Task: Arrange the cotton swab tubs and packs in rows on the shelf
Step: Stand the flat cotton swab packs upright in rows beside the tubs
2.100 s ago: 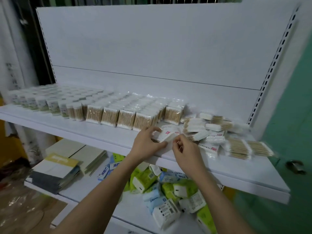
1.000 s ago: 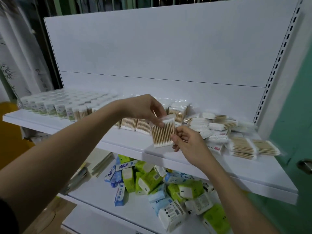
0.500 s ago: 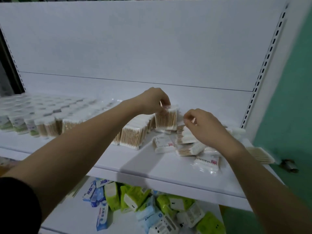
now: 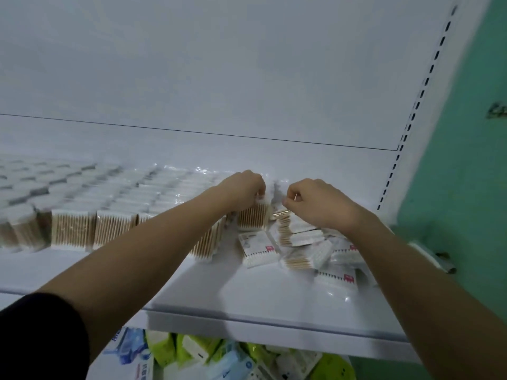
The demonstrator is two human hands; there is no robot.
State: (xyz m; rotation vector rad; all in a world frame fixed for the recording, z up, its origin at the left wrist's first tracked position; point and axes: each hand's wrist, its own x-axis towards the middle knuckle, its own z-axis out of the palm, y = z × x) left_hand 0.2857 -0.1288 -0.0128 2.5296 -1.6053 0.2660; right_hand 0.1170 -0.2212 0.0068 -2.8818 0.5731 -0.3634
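Swab pack [image 4: 252,219] upright at back of shelf [image 4: 247,297], right end of standing row. My left hand [image 4: 241,192] pinches its crinkly film top; right hand [image 4: 315,202] curled, contents unclear. Judged light, slippery, squashy; best held by edges. Loose packs [image 4: 299,250] alongside.

Pretty clearly a small shop or stockroom. A white metal retail shelf [image 4: 274,305] is fixed to a plain white back panel [image 4: 219,78], with a slotted upright strip [image 4: 419,100] of the kind used for adjustable store racking. Dozens of identical clear packs of wooden-stick cotton swabs [image 4: 115,229] are lined up in rows like stock, and green and blue wrapped tissue packs [image 4: 192,352] are piled on the shelf below.
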